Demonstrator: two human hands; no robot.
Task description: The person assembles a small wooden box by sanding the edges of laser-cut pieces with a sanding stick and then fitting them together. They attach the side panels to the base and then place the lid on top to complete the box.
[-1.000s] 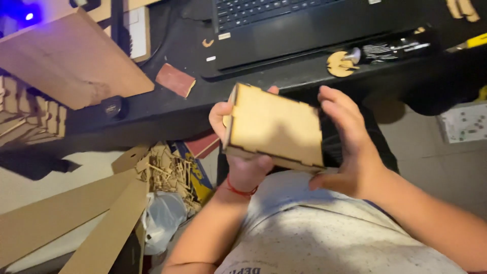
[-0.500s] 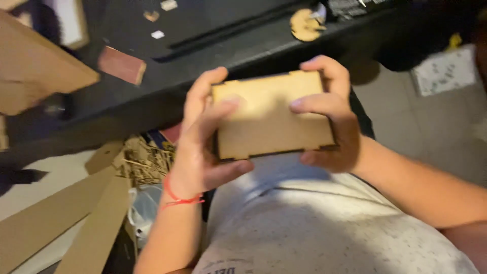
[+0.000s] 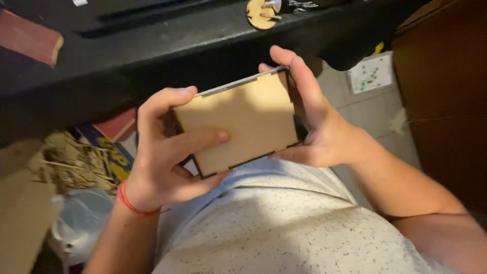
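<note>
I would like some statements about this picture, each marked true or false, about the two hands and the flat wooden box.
1. Both hands grip the flat, light-brown wooden box. True.
2. The left hand wears a thin red string at the wrist. True.
3. The box rests on the black desk. False: it is held in the air below the desk edge, above the person's speckled white shirt.
4. The right hand is empty. False: it clasps the box's right side.
5. A round wooden disc lies on the desk. True.
</note>
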